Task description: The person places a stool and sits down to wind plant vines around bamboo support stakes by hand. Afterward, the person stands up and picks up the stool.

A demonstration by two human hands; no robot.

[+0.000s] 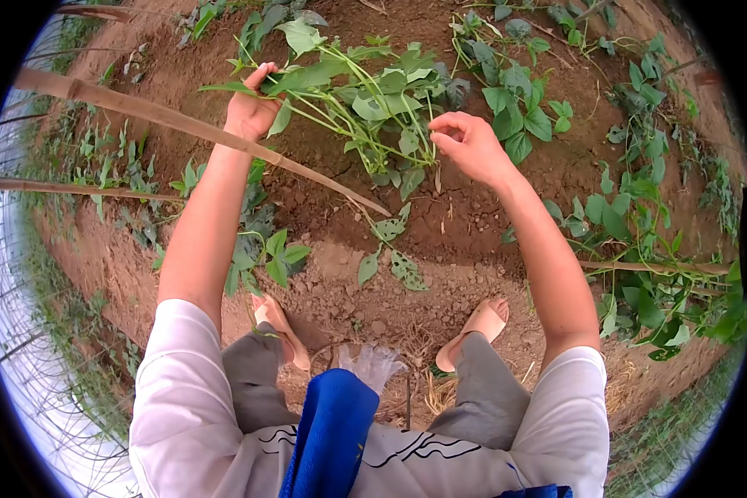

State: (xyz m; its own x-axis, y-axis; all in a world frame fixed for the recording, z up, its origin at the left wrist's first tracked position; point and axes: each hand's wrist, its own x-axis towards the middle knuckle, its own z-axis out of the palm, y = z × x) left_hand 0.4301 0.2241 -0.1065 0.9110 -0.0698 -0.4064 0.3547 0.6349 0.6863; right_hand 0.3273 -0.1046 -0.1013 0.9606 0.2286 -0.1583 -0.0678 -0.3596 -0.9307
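Note:
A leafy green vine plant [382,108] spreads over the brown soil in front of me, several of its leaves riddled with holes. On its left side my left hand [255,106] is closed around the vine's stems, with leaves hanging over the fingers. At the plant's right edge, my right hand [469,145] has thumb and index finger pinched together close to a thin upright stem. Whatever lies between those fingertips is too small to make out.
A bamboo pole [158,116] slants from the left across my left forearm, its tip near the plant's base. Another pole [83,189] lies below it. More vines [519,104] grow at right. My sandalled feet stand on dirt; a blue cloth [328,432] hangs at my front.

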